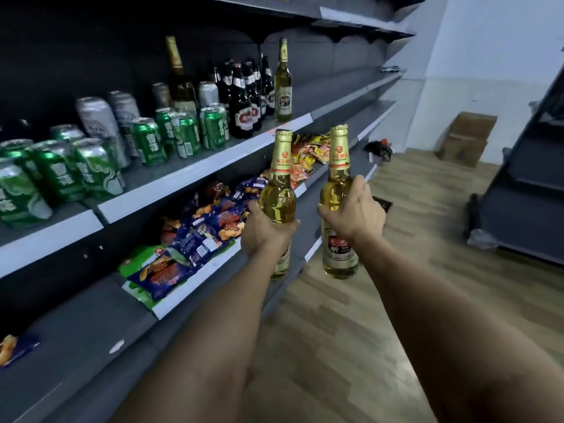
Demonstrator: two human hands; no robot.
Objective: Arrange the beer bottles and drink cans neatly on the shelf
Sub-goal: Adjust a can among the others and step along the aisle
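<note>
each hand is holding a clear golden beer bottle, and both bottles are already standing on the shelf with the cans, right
Not quite. The left hand and right hand each grip a golden beer bottle, but the head view shows both bottles held in the air in front of the shelving, not standing on the drinks shelf. Only one matching bottle stands there.

dim, cool light | brighter at right wall (488,41) | shelf (183,175) recesses dark | soft blur | wide-angle edge bending
</note>
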